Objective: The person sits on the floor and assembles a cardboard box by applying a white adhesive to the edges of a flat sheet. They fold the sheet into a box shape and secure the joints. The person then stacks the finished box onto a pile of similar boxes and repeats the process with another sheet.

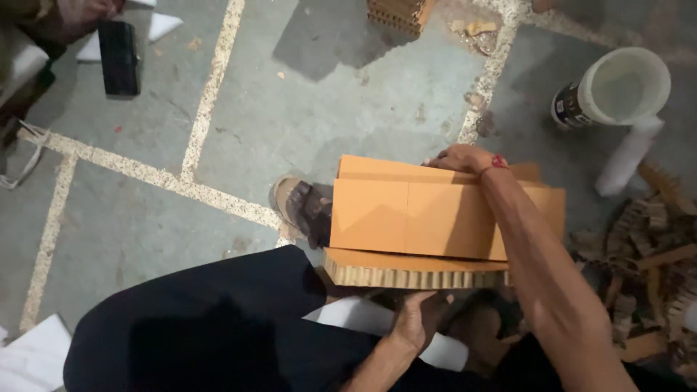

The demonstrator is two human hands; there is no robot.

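Fingers (444, 158) of the right hand (459, 157) grip the cardboard stack's (421, 218) far edge; the left hand (420, 318) supports it underneath.

Grey concrete floor (348, 109) — pale speckled seams (210, 87), dim light

A white plastic bucket (623, 87) stands on the grey floor (348, 109), near cardboard scraps (646, 247).

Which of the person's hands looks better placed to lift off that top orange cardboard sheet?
Probably the right hand: it already rests on the far edge of the top orange sheet. The left hand is underneath, propping the honeycomb cardboard slab near its front edge, so it seems busy supporting the stack.
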